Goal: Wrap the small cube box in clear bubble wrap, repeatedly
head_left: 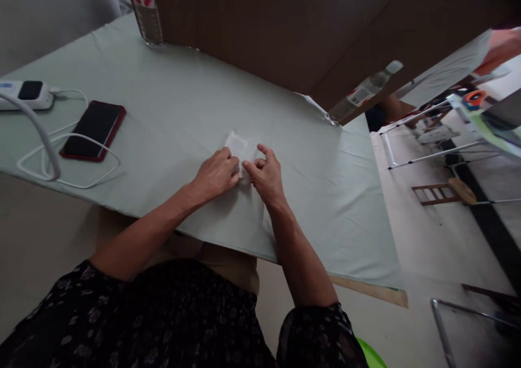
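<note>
A small white, partly see-through packet [238, 145] lies at the middle of the cloth-covered table. My left hand [217, 171] is closed on its lower left side, fingers curled in. At the packet's right edge, my right hand [266, 175] pinches with the thumb and bent fingers, while its index finger is raised apart. What is inside the packet cannot be made out. Partly hidden by my right forearm, another pale, clear-looking piece [266, 219] rests on the cloth.
A dark phone [94, 130] in a red case and a white cable [87, 185] lie left, near a power strip [26, 95]. A brown board [260, 26] stands behind, with a bottle [150, 23] at its left and another bottle [362, 94] at its right.
</note>
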A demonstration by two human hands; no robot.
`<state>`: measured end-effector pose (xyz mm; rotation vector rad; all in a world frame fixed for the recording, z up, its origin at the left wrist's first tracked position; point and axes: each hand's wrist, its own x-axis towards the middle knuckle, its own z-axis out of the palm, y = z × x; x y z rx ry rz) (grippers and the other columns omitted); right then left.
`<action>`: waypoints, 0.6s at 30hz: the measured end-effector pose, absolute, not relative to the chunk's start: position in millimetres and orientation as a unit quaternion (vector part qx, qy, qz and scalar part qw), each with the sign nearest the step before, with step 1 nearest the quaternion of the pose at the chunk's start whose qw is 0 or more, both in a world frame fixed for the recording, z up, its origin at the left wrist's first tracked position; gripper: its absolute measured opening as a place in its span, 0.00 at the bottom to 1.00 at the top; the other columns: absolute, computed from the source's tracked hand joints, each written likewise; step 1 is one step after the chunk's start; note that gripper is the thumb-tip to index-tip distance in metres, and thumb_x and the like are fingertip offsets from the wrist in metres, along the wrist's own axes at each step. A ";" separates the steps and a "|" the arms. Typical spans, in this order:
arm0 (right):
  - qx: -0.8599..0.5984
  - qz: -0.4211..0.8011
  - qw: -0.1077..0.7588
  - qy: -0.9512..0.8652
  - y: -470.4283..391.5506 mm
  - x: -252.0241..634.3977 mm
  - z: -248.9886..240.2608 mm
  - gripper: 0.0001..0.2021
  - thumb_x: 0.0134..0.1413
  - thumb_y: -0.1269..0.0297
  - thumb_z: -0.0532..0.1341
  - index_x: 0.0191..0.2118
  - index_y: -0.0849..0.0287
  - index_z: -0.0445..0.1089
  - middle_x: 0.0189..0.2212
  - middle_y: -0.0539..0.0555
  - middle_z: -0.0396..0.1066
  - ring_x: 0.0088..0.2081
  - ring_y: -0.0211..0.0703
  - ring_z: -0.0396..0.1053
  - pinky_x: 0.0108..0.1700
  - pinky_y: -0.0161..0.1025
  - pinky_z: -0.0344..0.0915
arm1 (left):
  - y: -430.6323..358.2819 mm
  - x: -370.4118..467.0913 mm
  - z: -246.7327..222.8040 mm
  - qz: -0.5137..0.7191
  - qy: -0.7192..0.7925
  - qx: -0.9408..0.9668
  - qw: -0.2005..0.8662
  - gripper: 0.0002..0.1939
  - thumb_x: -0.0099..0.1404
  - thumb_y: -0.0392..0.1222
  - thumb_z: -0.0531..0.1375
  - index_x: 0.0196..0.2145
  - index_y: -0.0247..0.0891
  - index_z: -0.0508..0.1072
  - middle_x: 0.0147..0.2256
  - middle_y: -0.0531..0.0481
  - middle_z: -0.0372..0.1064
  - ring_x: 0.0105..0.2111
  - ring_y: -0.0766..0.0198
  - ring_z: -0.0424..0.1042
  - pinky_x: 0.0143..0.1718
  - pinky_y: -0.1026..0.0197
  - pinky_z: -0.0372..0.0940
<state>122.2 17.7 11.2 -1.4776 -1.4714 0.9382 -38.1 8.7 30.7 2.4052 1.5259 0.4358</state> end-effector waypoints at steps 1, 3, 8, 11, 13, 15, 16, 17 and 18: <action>-0.586 0.364 0.411 -0.597 18.4 118.5 11.5 0.33 0.52 0.59 0.64 0.63 0.63 0.57 0.23 0.44 0.67 0.26 0.39 0.66 0.31 0.38 0.67 | 9.4 -38.2 29.5 0.156 0.526 0.825 0.135 0.11 0.68 0.37 0.56 0.41 0.32 0.77 0.45 0.38 0.70 0.44 0.54 0.71 0.46 0.55 0.67; -0.586 0.347 0.393 -0.617 19.2 112.6 12.5 0.34 0.54 0.59 0.63 0.64 0.65 0.57 0.25 0.47 0.70 0.29 0.40 0.69 0.35 0.40 0.69 | 10.8 -38.8 26.4 0.169 0.528 0.819 0.149 0.11 0.68 0.37 0.56 0.42 0.31 0.76 0.44 0.38 0.70 0.44 0.54 0.71 0.46 0.54 0.68; -0.556 0.315 0.319 -0.700 15.8 114.5 18.7 0.33 0.58 0.60 0.59 0.67 0.64 0.55 0.37 0.55 0.77 0.35 0.43 0.73 0.45 0.45 0.70 | 14.0 -44.3 14.9 0.250 0.512 0.796 0.202 0.20 0.63 0.36 0.57 0.53 0.31 0.71 0.47 0.38 0.70 0.47 0.53 0.71 0.50 0.52 0.68; -0.506 0.326 0.285 -0.745 13.1 123.4 23.8 0.30 0.61 0.65 0.54 0.68 0.62 0.55 0.43 0.57 0.77 0.36 0.43 0.72 0.44 0.45 0.70 | 15.4 -48.5 8.4 0.318 0.499 0.762 0.262 0.29 0.58 0.35 0.59 0.58 0.32 0.66 0.48 0.40 0.71 0.41 0.59 0.72 0.47 0.54 0.69; -0.479 0.327 0.260 -0.772 12.3 127.3 27.6 0.32 0.59 0.68 0.53 0.69 0.60 0.53 0.45 0.57 0.77 0.34 0.41 0.71 0.43 0.44 0.70 | 15.8 -49.4 6.9 0.348 0.502 0.728 0.310 0.29 0.57 0.36 0.59 0.58 0.33 0.66 0.46 0.43 0.72 0.33 0.64 0.70 0.42 0.57 0.70; -0.468 0.304 0.224 -0.799 12.6 127.8 32.1 0.35 0.57 0.70 0.55 0.70 0.58 0.51 0.48 0.58 0.76 0.34 0.41 0.71 0.44 0.44 0.70 | 15.9 -48.1 7.8 0.361 0.517 0.702 0.332 0.27 0.58 0.39 0.61 0.56 0.33 0.68 0.44 0.45 0.72 0.30 0.66 0.68 0.40 0.58 0.70; -0.465 0.289 0.207 -0.811 13.2 127.2 34.3 0.36 0.56 0.70 0.56 0.70 0.58 0.50 0.50 0.58 0.75 0.34 0.41 0.71 0.44 0.45 0.70 | 15.9 -46.7 8.6 0.361 0.526 0.696 0.329 0.25 0.58 0.41 0.61 0.54 0.34 0.69 0.43 0.45 0.72 0.31 0.65 0.68 0.40 0.57 0.69; -0.463 0.276 0.193 -0.820 14.2 126.4 36.3 0.37 0.55 0.71 0.57 0.70 0.57 0.50 0.50 0.59 0.75 0.35 0.42 0.71 0.45 0.45 0.69 | 15.9 -45.1 9.3 0.358 0.533 0.697 0.320 0.23 0.58 0.42 0.62 0.52 0.34 0.71 0.42 0.45 0.72 0.32 0.64 0.69 0.41 0.56 0.69; -0.458 0.271 0.184 -0.826 15.5 126.0 37.8 0.38 0.54 0.71 0.57 0.70 0.57 0.50 0.51 0.59 0.74 0.36 0.43 0.71 0.45 0.45 0.69 | 15.9 -43.5 9.5 0.354 0.538 0.700 0.309 0.21 0.59 0.42 0.62 0.50 0.35 0.72 0.42 0.45 0.72 0.34 0.63 0.69 0.42 0.55 0.69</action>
